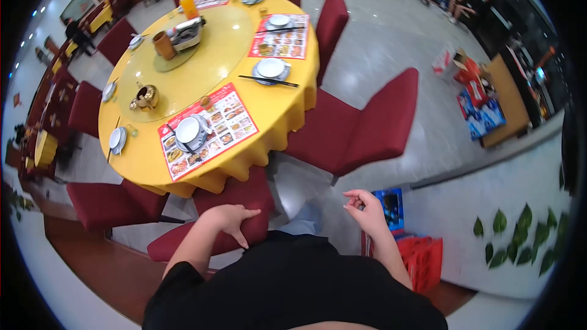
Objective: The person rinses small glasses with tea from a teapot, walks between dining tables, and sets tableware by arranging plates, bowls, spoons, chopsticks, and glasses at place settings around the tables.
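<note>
Over the dark red chair (249, 192) in front of me is my left hand (229, 219), its thumb and fingers apart and nothing in it. Whether it rests on the chair or hovers just above, I cannot tell. My right hand (365, 209) is raised over the floor to the right, fingers bent, with a gap between thumb and forefinger and nothing visible in it. Ahead stands a round table with a yellow cloth (269, 146). Nearest on it, a red-edged picture placemat (229, 119) bears a white bowl (188, 129) on a plate, with chopsticks.
More red chairs (361, 125) ring the table. A glass turntable (229, 43) carries a brass-coloured teapot (145, 98), a brown jug (163, 45) and an orange bottle (188, 5). Red bags (422, 260) lie by my right side. Boxes (480, 110) stand farther right. People are in the background.
</note>
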`<state>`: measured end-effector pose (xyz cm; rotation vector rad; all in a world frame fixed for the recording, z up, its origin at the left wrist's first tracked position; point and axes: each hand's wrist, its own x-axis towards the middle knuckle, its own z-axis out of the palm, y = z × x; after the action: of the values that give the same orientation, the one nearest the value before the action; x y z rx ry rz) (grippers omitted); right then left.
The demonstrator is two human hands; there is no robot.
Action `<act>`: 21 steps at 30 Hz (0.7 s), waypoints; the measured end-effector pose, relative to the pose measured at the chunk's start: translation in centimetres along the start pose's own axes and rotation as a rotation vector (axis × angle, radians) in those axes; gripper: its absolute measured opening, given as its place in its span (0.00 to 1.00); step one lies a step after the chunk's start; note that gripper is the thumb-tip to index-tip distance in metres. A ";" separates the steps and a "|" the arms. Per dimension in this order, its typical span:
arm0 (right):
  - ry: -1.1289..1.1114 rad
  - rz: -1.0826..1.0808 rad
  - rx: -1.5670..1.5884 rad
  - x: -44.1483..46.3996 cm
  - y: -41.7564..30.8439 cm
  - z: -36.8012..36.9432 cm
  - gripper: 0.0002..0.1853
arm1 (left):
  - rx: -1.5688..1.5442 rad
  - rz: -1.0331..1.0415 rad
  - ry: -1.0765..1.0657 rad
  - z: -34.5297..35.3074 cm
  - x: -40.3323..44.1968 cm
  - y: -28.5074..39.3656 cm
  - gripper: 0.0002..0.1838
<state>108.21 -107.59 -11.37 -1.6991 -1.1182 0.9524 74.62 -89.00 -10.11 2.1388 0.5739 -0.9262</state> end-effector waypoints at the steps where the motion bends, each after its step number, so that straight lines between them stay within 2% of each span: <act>1: -0.068 -0.042 -0.044 2.3 -0.8 0.2 0.16 | 0.003 -0.011 -0.011 -0.5 0.3 0.0 0.62; 5: -0.300 -0.126 -0.139 10.1 -4.2 1.7 0.12 | -0.094 -0.101 -0.084 0.0 0.4 0.0 0.64; 8: -0.443 -0.149 -0.143 14.4 -5.7 2.7 0.12 | -0.165 -0.119 0.013 -0.1 0.1 0.2 0.63; 11: -0.547 -0.081 -0.155 17.8 -5.8 2.8 0.11 | -0.235 -0.156 0.003 1.4 0.0 0.5 0.63; 14: -0.670 -0.110 -0.224 21.6 -5.4 3.4 0.08 | -0.296 -0.257 0.025 2.2 -1.0 1.4 0.61; 17: -0.708 -0.252 -0.199 26.7 -5.1 3.7 0.05 | -0.360 -0.339 0.069 2.4 -1.2 2.8 0.60; 20: -0.687 -0.254 -0.173 31.8 -6.9 4.1 0.04 | -0.410 -0.371 0.062 4.0 0.0 1.8 0.59; 21: -0.676 -0.239 -0.139 33.2 -7.5 3.9 0.04 | -0.469 -0.298 0.098 3.9 0.2 1.1 0.50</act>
<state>112.70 -73.67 -10.05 -1.3249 -1.8143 1.3615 73.71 -92.69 -11.63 1.7067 1.0677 -0.7495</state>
